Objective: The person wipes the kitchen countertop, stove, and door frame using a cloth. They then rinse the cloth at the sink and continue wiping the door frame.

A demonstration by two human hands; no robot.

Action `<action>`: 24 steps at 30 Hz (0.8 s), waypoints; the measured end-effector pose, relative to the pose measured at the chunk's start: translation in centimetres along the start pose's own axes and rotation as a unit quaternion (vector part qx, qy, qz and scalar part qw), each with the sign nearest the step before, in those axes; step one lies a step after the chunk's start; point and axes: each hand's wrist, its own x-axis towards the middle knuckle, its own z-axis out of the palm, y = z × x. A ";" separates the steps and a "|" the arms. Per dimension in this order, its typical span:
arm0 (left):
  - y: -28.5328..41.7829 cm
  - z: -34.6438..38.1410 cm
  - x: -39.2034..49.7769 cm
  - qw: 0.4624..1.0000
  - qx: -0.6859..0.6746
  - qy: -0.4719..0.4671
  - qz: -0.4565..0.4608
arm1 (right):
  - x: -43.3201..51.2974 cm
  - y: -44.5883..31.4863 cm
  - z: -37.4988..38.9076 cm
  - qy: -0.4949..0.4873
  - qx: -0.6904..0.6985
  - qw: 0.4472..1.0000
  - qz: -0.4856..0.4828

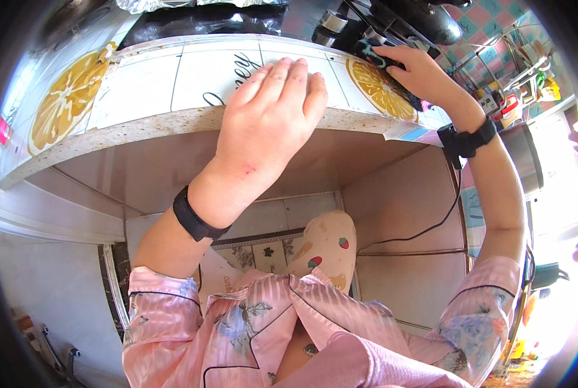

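My left hand [274,106] lies palm down on the white countertop covering [148,77], which bears lettering and orange-slice prints. Its fingers point away from me and nothing shows in it. At the upper right, my right hand [415,72] grips a dark patterned cloth [373,54] near the back edge of the counter. The cloth seems to run on below the hand, over an orange-slice print [381,87]; the palm side is hidden. Black bands circle both wrists, and a cable hangs from the right one.
Behind the counter is a black glossy surface [206,24] with foil [153,4] along its back. Metal cylinders [333,22] stand near the right hand. A wire rack with items [516,72] and a metal pot [524,155] are at the right. Below the counter edge is an open recess.
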 end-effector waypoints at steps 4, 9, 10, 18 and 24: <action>-0.4 0.6 -0.2 0.998 -0.024 0.050 0.015 | 2.1 -1.8 0.2 0.012 0.025 0.997 0.072; -0.4 1.2 -0.7 0.998 -0.029 0.054 0.016 | 2.5 -3.7 0.9 0.031 0.013 0.999 0.000; -0.4 1.2 -0.8 0.998 -0.031 0.052 0.015 | 2.3 -4.0 0.4 0.015 0.100 0.995 -0.020; -0.3 0.5 -0.8 1.000 -0.027 0.010 -0.003 | 5.7 -6.3 -0.6 0.062 0.030 0.993 -0.093; -0.7 0.8 -0.8 0.998 -0.047 0.024 0.024 | 1.3 -2.9 -0.2 0.002 0.032 0.998 -0.062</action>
